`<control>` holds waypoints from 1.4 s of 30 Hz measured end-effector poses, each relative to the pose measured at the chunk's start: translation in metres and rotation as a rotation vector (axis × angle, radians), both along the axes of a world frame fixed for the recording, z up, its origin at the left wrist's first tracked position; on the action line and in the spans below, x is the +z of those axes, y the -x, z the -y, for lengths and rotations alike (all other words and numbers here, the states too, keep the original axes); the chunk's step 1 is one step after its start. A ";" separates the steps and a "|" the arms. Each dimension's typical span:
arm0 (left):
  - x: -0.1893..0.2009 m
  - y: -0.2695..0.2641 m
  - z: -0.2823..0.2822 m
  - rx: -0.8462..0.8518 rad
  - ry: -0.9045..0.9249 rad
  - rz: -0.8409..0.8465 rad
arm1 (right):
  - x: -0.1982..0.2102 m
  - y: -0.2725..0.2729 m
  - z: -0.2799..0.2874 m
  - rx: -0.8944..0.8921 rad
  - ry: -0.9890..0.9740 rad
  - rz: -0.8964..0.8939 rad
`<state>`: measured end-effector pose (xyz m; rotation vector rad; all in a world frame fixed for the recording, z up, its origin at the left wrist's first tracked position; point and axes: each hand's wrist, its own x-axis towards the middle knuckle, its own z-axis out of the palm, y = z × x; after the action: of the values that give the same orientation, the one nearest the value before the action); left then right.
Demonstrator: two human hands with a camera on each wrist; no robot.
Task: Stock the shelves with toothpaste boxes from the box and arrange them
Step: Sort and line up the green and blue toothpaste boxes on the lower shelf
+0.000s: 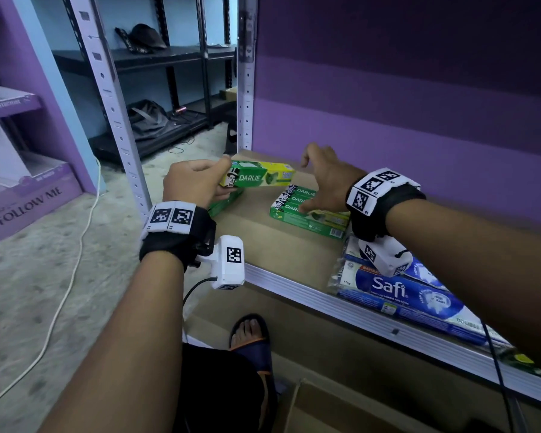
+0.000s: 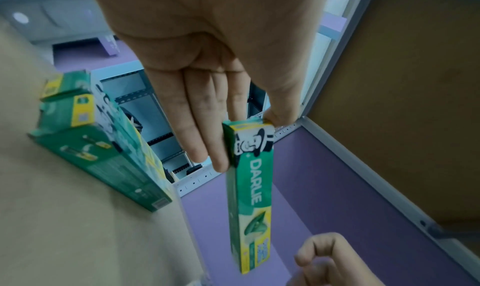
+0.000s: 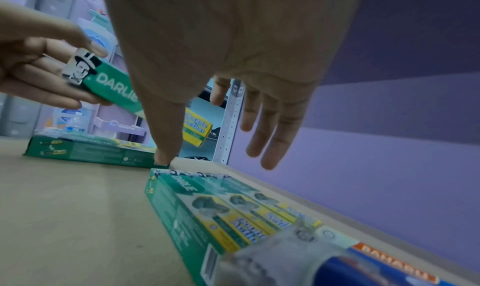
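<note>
Right hand (image 3: 233,54) spread above row of green Darlie toothpaste boxes (image 3: 221,208) on tan shelf (image 3: 64,218), left hand (image 3: 33,72) pinching green Darlie box (image 3: 114,89)
</note>
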<state>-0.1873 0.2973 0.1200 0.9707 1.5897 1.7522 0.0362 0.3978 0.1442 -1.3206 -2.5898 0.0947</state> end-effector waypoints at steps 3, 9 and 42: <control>0.007 -0.008 0.002 -0.035 -0.007 0.088 | 0.005 -0.001 0.005 0.062 -0.106 -0.023; 0.008 -0.023 0.000 -0.108 0.059 0.132 | 0.019 0.002 0.015 0.063 -0.138 0.023; -0.029 -0.046 -0.035 -0.220 0.521 -0.654 | 0.000 -0.013 0.030 -0.097 0.247 0.404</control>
<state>-0.1410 0.3322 0.0913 1.4513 2.0825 0.8229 0.0491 0.3674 0.1446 -1.7043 -2.9123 0.1480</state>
